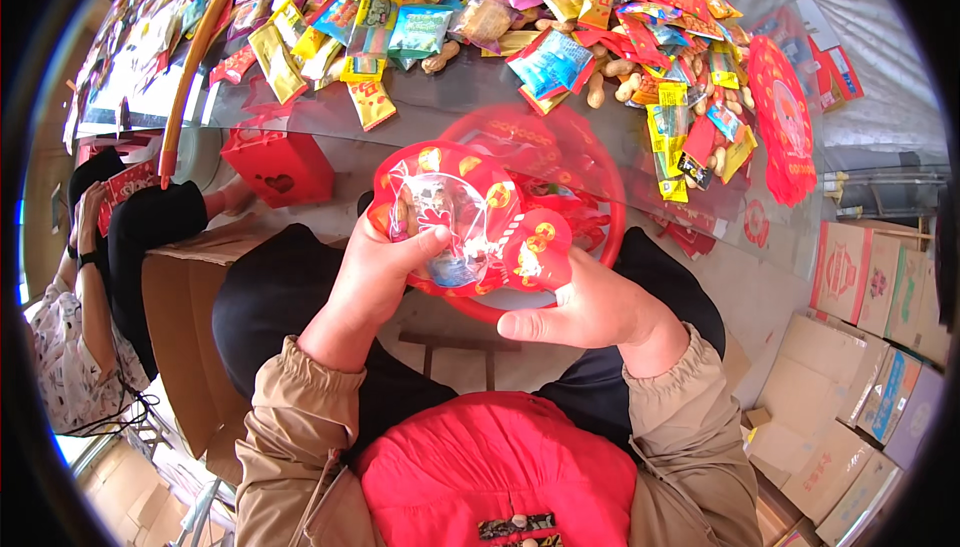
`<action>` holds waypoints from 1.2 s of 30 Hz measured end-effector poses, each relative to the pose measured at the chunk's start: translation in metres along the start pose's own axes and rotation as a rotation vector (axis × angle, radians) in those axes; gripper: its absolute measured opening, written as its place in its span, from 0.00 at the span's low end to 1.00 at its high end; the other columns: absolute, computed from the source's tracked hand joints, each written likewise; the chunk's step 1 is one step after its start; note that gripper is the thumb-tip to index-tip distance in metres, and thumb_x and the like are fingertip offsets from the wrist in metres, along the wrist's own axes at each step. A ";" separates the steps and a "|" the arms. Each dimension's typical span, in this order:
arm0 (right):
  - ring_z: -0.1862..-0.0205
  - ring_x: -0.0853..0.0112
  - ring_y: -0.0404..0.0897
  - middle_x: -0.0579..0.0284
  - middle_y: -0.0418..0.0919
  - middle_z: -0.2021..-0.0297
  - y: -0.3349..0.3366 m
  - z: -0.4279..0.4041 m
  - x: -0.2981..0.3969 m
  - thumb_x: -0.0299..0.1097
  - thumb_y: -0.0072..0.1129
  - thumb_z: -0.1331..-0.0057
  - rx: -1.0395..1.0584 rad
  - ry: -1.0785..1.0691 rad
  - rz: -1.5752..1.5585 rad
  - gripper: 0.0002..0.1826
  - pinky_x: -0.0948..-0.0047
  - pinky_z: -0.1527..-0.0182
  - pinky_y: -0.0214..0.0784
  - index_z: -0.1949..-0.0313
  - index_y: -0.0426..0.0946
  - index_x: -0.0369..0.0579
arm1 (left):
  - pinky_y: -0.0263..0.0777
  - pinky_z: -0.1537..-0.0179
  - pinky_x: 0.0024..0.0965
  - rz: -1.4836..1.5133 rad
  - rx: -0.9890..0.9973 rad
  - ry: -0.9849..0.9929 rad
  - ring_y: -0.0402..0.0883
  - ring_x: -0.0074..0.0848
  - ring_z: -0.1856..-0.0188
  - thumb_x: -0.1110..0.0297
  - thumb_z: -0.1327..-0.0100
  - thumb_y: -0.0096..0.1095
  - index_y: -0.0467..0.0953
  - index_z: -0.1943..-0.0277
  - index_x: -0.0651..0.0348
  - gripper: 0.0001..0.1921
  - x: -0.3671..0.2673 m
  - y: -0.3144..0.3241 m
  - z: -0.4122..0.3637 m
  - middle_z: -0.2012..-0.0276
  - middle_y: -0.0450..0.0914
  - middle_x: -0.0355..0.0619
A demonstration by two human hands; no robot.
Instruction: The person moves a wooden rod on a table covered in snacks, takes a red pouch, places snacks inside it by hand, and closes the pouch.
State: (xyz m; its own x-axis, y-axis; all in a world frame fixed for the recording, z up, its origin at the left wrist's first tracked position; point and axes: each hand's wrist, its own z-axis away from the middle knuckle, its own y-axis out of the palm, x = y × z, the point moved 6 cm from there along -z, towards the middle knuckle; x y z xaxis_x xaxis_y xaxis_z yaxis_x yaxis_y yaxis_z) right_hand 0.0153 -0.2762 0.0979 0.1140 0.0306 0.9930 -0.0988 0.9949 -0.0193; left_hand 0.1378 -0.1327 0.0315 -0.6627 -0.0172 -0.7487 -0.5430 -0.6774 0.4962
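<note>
A red plastic gift bag (457, 224) with gold coin prints and a clear round window, filled with wrapped snacks, is between my hands. My left hand (386, 254) grips its left side, the thumb lying on the window. At the bag's right end, my right hand (592, 303) has its thumb apart below, and its fingers are hidden behind the bag's printed red end, so whether they grip it cannot be told. Under the bag and partly under the clear tabletop stands a round red basket (616, 224) holding red packets. Wrapped candies (551, 63) and unshelled peanuts (442, 57) lie heaped on the table ahead.
An orange stick (187, 89) crosses the table's left part. A stack of red printed bags (781, 119) lies on the right. Below are a red gift box (277, 164), an open carton (176, 322) and cardboard boxes (810, 397). Another person (82, 322) sits at the left.
</note>
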 end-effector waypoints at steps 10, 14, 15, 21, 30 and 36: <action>0.51 0.66 0.84 0.55 0.87 0.53 -0.011 -0.001 0.005 0.41 0.69 0.30 -0.121 0.136 -0.060 0.23 0.63 0.45 0.74 0.42 0.77 0.40 | 0.81 0.46 0.34 0.064 -0.032 0.029 0.86 0.24 0.50 0.77 0.32 0.69 0.77 0.39 0.64 0.19 -0.007 0.002 0.001 0.49 0.86 0.43; 0.45 0.70 0.81 0.57 0.84 0.46 -0.015 -0.001 0.010 0.39 0.67 0.28 -0.111 0.173 -0.028 0.24 0.65 0.40 0.72 0.39 0.76 0.37 | 0.81 0.46 0.34 0.086 -0.051 0.029 0.86 0.25 0.49 0.77 0.31 0.69 0.76 0.38 0.64 0.20 -0.006 0.002 0.001 0.48 0.86 0.43; 0.47 0.66 0.83 0.54 0.85 0.49 -0.017 -0.001 0.014 0.39 0.67 0.27 -0.153 0.122 0.001 0.22 0.64 0.43 0.73 0.41 0.76 0.38 | 0.81 0.46 0.35 0.104 -0.068 0.043 0.86 0.25 0.49 0.77 0.31 0.69 0.76 0.38 0.64 0.20 -0.007 0.001 0.001 0.48 0.86 0.43; 0.54 0.56 0.86 0.49 0.86 0.54 -0.030 0.008 0.017 0.37 0.66 0.28 -0.239 0.028 0.176 0.18 0.63 0.50 0.75 0.45 0.77 0.38 | 0.81 0.46 0.35 0.109 -0.067 0.032 0.86 0.26 0.48 0.76 0.31 0.69 0.75 0.37 0.64 0.21 -0.005 -0.002 0.000 0.47 0.86 0.44; 0.58 0.46 0.83 0.44 0.83 0.62 -0.034 0.013 0.017 0.30 0.64 0.29 -0.275 -0.018 0.339 0.11 0.59 0.57 0.74 0.52 0.77 0.37 | 0.81 0.45 0.35 0.112 -0.066 0.016 0.86 0.26 0.48 0.75 0.31 0.69 0.76 0.37 0.64 0.21 0.000 0.000 -0.002 0.47 0.86 0.44; 0.61 0.45 0.81 0.44 0.82 0.63 -0.034 0.014 0.020 0.29 0.63 0.28 -0.326 -0.048 0.338 0.08 0.57 0.60 0.73 0.56 0.76 0.37 | 0.81 0.44 0.35 0.102 -0.119 0.081 0.85 0.26 0.47 0.73 0.29 0.68 0.72 0.36 0.63 0.21 -0.003 -0.005 -0.004 0.46 0.85 0.46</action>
State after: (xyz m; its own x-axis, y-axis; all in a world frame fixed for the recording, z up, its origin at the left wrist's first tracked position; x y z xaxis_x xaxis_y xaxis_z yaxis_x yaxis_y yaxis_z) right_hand 0.0074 -0.3107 0.1202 0.0819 0.3616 0.9287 0.1940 0.9082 -0.3707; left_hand 0.1449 -0.1321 0.0295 -0.6651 -0.1465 -0.7322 -0.4064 -0.7516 0.5196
